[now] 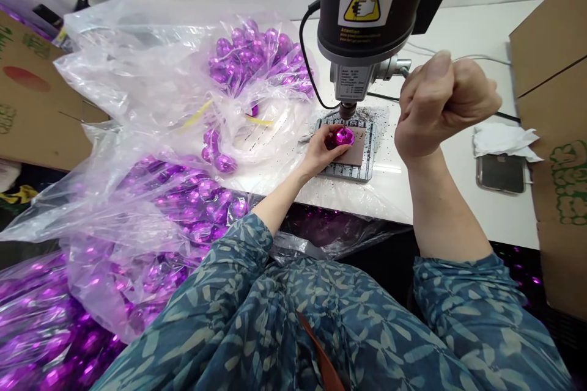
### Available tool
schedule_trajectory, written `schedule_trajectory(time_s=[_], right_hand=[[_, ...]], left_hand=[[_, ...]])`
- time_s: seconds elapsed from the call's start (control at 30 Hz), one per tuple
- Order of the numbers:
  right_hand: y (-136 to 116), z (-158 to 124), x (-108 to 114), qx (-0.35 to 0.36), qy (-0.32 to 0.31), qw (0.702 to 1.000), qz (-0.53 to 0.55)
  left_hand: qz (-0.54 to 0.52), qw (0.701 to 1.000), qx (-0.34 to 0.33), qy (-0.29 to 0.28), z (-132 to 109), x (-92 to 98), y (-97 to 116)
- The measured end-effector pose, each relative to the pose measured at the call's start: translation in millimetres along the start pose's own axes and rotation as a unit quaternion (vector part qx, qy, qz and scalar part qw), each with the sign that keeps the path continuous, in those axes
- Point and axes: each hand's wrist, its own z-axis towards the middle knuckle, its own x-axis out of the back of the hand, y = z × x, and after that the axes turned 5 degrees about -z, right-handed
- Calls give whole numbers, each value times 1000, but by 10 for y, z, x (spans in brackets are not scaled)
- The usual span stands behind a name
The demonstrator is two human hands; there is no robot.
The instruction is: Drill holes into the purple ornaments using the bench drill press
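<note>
Head view shows the drilling step under way, as I judge it: the left hand (320,154) pins a purple ball (343,135) on the brown pad (356,153) of the metal base plate (363,170), straight under the chuck (347,110) of the drill press (371,6). The ball lies at the 1 o'clock side of that hand. The left fingers close narrowly round its near and left flanks, so its top is bare to the bit, which stands just above or on the crown; I cannot tell which. At 3 o'clock of the ball, raised and nearer the camera, the right hand (443,104) is a tight fist with the thumb on top. It seems wrapped on the feed lever (402,68), of which only the stub by the machine shows. The next move, in my judgement, calls for a steady hold on the ball, fingertips kept clear of the bit, and an even pull on the lever. Dark swarf speckles the white tabletop (458,208) around the plate. At 9 o'clock of the plate, clear plastic bags (151,110) hold many more purple balls. At 3 o'clock a phone (501,172) lies under a tissue (502,137), beside a cardboard box (557,110).
</note>
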Motion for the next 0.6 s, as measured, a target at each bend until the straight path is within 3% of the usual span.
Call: schedule_trajectory(time_s=[0.27,0.4,0.47,0.57,0.6], right_hand=[[177,-213,156,-6,-28,999,-21],[138,-258,213,-4,-43,999,-31],[29,-191,163,-8,-54,998,-38],[-162,100,-83,-21,-55,998,-22],[-201,234,-195,-33,-20,999,24]], left_hand=[[-2,999,34,7,-21,3,122],[6,1000,29,7,-38,11,149],[4,1000,28,5,-36,4,148],[-9,999,36,4,-23,-30,157],[-11,999,40,7,-26,-41,178]])
